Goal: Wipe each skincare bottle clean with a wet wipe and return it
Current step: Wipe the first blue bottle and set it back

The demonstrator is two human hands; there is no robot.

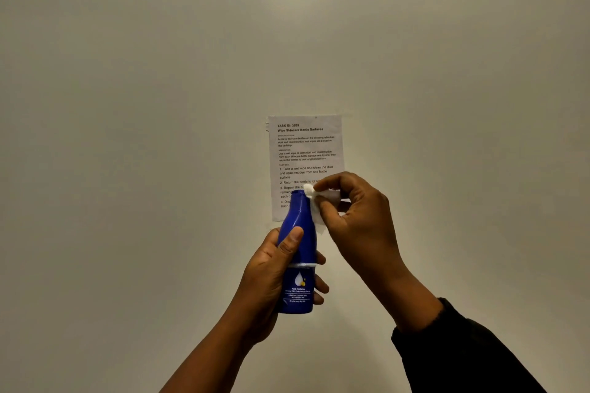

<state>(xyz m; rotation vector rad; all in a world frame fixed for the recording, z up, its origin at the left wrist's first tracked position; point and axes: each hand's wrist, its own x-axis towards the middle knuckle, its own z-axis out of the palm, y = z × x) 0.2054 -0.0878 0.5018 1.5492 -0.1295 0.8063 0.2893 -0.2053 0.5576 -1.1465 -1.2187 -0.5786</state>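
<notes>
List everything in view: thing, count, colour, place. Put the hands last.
blue plastic skincare bottle: one, blue with white print, held upright at centre.
white wet wipe: one, white, against the right side of the bottle's neck.
white paper task sheet: one, white with black text, on the wall behind the bottle.
off-white wall: one, off-white, fills the background.
black sleeve: one, black, right forearm, lower right.
left hand: one, grips the bottle's body.
right hand: one, pinches the wipe.
</notes>
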